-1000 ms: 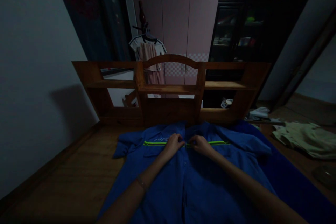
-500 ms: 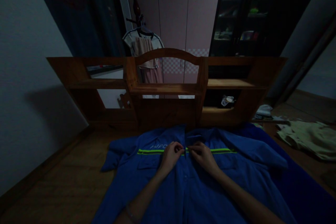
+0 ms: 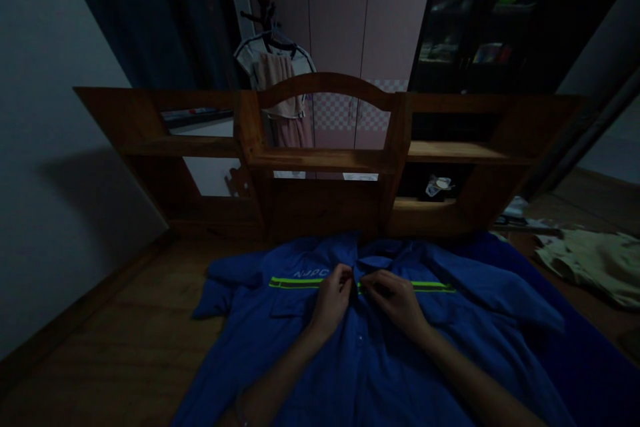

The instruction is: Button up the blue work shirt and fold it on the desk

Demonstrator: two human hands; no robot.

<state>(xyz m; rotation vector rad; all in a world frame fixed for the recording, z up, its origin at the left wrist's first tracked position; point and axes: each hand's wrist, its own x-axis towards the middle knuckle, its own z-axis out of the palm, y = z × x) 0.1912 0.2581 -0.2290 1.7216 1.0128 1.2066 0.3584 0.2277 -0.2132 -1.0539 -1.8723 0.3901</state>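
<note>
A blue work shirt (image 3: pixel 320 373) with short sleeves lies spread face up, its collar pointing away from me. A yellow-green stripe crosses the chest, with pale lettering above it on the left side. My left hand (image 3: pixel 333 300) pinches the left front edge of the shirt at stripe height. Close beside it, my right hand (image 3: pixel 395 300) has its fingertips closed on the opposite front edge, by the stripe. Whether a button sits between the fingers is hidden. Below the hands, a small button (image 3: pixel 361 339) shows on the front strip.
A wooden headboard with shelves (image 3: pixel 325 159) stands just beyond the collar. Bare wooden boards (image 3: pixel 125 327) lie to the left, dark blue cloth (image 3: pixel 580 367) to the right. Farther right is a pale crumpled garment (image 3: pixel 595 260). Clothes (image 3: pixel 280 73) hang on a rack behind.
My left hand has shifted slightly right and up, closer to the shirt's front opening. My right hand stays by the stripe. The camera view has tipped down a little.
</note>
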